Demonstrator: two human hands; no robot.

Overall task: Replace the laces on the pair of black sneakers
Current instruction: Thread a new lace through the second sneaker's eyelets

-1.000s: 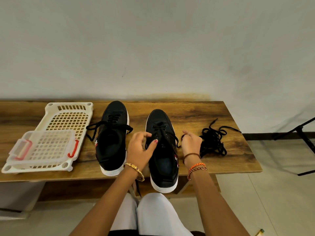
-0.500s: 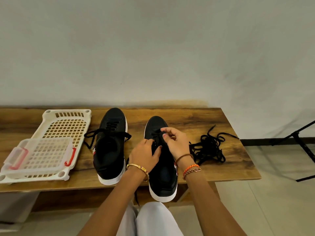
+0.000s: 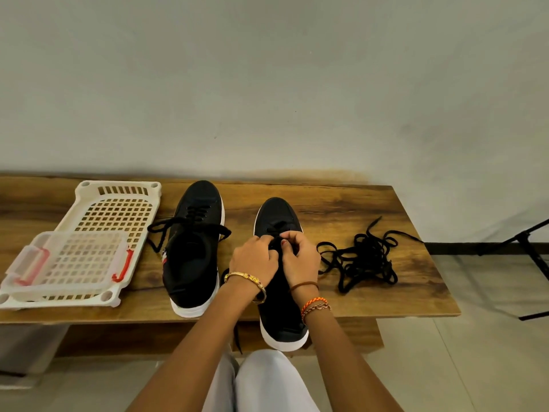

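Note:
Two black sneakers with white soles stand on a wooden bench (image 3: 341, 209). The left sneaker (image 3: 193, 251) has a black lace threaded in, with its loose ends spread to both sides. The right sneaker (image 3: 279, 304) sits with its heel over the bench's front edge. My left hand (image 3: 255, 260) and my right hand (image 3: 300, 260) meet over its tongue, fingers curled and pinching its black lace. A tangled heap of loose black laces (image 3: 362, 257) lies to the right of that shoe.
A white perforated plastic tray (image 3: 118, 191) lies at the bench's left, with a clear lidded box with red clasps (image 3: 68, 263) on it. A black stand's legs (image 3: 531, 251) rise from the floor at the far right. My knees show below the bench.
My right hand came in from beside the loose laces to the right sneaker's tongue. My left hand shifted forward to meet it, and both now pinch the lace together.

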